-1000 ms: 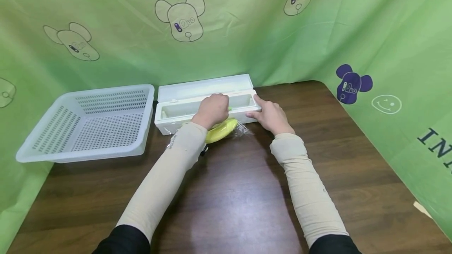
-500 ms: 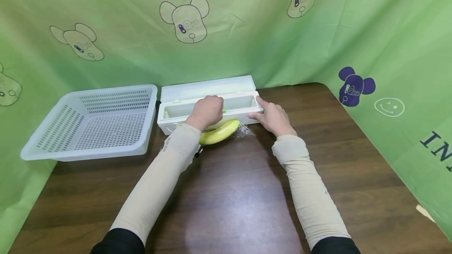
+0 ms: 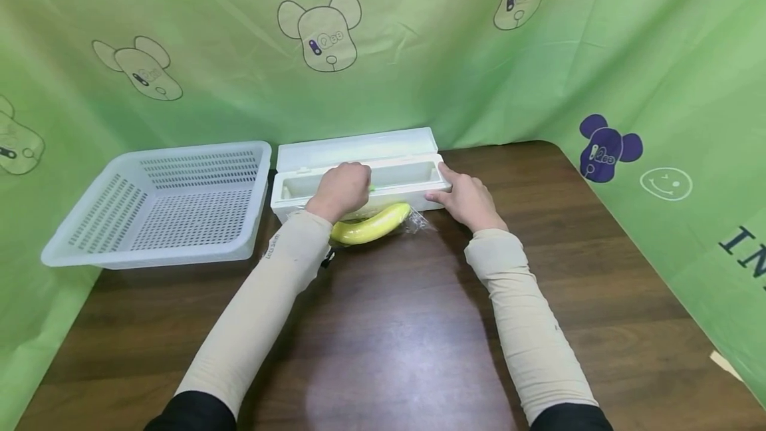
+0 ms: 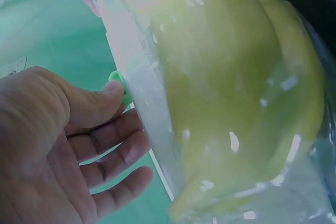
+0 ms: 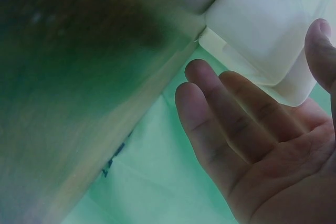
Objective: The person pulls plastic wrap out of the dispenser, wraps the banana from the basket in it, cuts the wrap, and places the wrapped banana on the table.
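Two grips: left fingers [image 4: 97,106] pinch green tab [image 4: 127,96]; right fingers [image 5: 231,114], spread, hold white box [image 3: 411,197].

I count one left grip [image 3: 341,189], one right grip [image 3: 469,202], one tabletop [image 3: 395,338], one basket [image 3: 179,255], one white box [image 3: 413,201] with one lid [image 3: 359,150], one green piece [image 4: 127,96], and one clear wrapping [image 3: 417,221] of bananas [image 3: 372,226], which overlap too much to count.

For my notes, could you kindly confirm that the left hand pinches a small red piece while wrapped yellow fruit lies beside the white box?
The small piece in the left hand is green, not red, as the left wrist view shows; the rest stands.
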